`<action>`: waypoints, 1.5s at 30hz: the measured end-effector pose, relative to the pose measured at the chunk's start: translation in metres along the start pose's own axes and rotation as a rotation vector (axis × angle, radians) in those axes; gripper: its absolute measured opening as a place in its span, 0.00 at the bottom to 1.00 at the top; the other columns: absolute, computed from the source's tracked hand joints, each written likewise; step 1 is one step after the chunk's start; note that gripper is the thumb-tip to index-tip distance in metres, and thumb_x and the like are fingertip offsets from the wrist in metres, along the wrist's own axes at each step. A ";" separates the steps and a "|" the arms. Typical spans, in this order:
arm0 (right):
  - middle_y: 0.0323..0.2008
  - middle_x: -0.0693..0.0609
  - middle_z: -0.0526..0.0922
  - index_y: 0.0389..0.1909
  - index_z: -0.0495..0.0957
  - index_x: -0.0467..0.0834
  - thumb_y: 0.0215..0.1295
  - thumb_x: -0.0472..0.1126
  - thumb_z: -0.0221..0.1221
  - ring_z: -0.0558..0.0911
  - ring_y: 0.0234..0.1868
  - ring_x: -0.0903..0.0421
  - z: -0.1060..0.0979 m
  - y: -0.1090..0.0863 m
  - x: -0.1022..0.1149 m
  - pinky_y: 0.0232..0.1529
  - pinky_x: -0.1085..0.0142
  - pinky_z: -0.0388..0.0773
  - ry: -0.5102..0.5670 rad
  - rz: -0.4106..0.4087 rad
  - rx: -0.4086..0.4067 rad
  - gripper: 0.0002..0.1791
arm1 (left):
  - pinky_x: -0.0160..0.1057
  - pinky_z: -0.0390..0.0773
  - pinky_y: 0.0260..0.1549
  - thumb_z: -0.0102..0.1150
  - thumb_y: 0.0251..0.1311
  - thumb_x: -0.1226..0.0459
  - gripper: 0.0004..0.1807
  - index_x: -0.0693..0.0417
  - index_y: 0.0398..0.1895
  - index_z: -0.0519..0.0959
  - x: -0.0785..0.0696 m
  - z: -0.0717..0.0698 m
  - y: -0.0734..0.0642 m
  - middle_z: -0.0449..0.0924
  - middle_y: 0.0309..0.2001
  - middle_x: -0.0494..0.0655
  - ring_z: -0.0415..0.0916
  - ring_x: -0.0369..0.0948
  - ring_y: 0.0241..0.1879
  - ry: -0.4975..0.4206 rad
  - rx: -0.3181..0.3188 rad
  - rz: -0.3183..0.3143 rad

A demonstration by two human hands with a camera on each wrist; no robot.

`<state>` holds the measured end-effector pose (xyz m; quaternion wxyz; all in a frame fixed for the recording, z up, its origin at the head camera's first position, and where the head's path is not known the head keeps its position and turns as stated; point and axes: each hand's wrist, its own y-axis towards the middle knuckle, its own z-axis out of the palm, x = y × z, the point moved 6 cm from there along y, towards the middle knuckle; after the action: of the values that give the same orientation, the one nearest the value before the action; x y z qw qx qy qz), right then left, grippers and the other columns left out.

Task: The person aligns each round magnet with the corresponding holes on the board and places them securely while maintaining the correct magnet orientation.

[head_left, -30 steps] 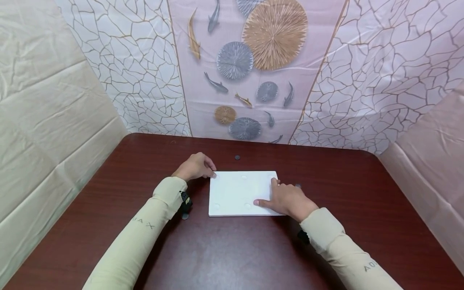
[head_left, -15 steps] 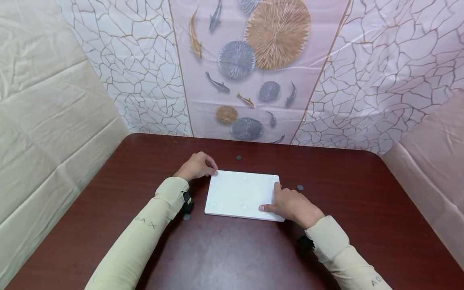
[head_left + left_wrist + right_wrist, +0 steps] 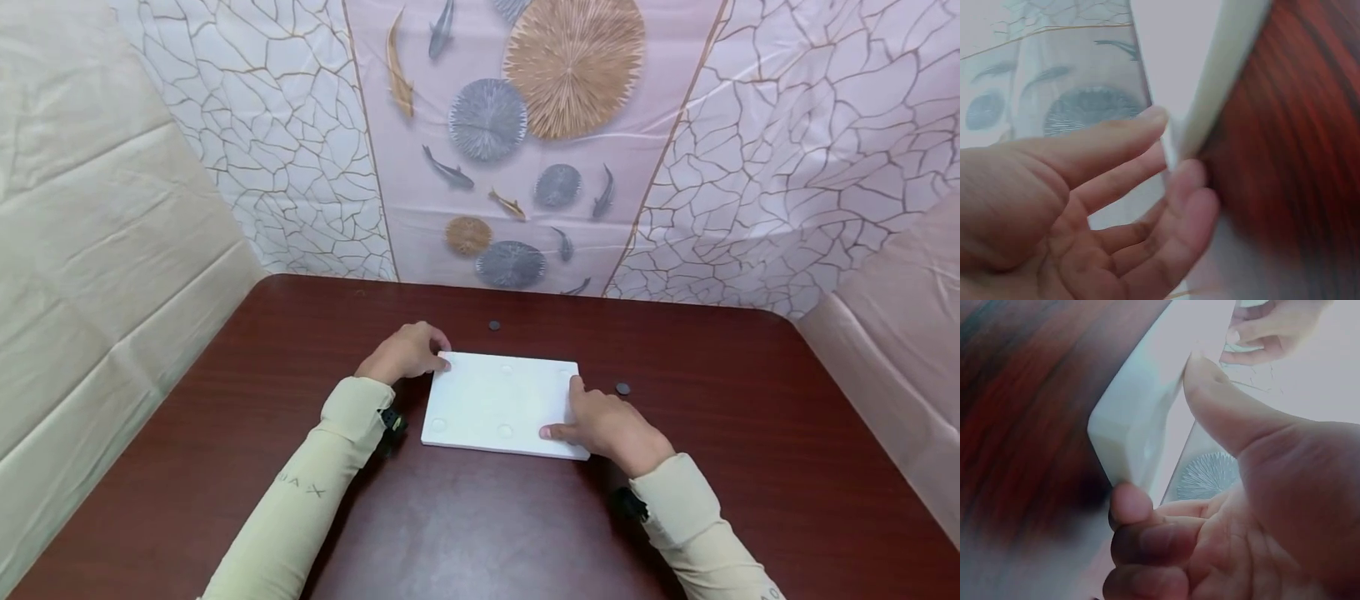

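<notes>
A thin white rectangular board [image 3: 498, 404] with faint round marks near its edges lies at a slight slant over the table. My left hand [image 3: 408, 352] pinches its far left corner; in the left wrist view the thumb [image 3: 1129, 131] is on one face and the fingertips [image 3: 1191, 181] are at the edge. At the right end my right hand [image 3: 611, 425] grips the board, thumb over the top face. In the right wrist view, curled fingers [image 3: 1132, 503] meet the board's corner. Whether the board touches the table or is slightly raised, I cannot tell.
The dark red-brown wooden table [image 3: 480, 525] bears a small dark disc [image 3: 494, 326] behind the board and another dark disc [image 3: 622, 388] to its right. A patterned cloth [image 3: 450, 142] hangs behind the table, and plain cloths [image 3: 112, 250] flank it.
The board has turned slightly clockwise, its right end coming nearer with my right hand. My left hand has shifted slightly nearer. A disc by my left wrist is now hidden.
</notes>
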<state>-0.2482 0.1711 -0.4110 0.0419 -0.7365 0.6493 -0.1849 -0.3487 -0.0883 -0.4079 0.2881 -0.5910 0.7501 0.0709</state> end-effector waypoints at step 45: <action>0.48 0.48 0.85 0.55 0.83 0.40 0.66 0.37 0.72 0.85 0.46 0.49 -0.052 -0.064 -0.048 0.49 0.49 0.83 0.201 -0.405 -0.235 0.18 | 0.62 0.68 0.68 0.87 0.43 0.45 0.67 0.41 0.84 0.54 0.007 0.021 -0.015 0.47 0.83 0.62 0.58 0.58 0.77 0.124 0.233 0.063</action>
<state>-0.2090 0.2365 -0.3542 -0.1467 -0.8293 0.5065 -0.1849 -0.3283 -0.0892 -0.4247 0.3056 -0.5330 0.7877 -0.0445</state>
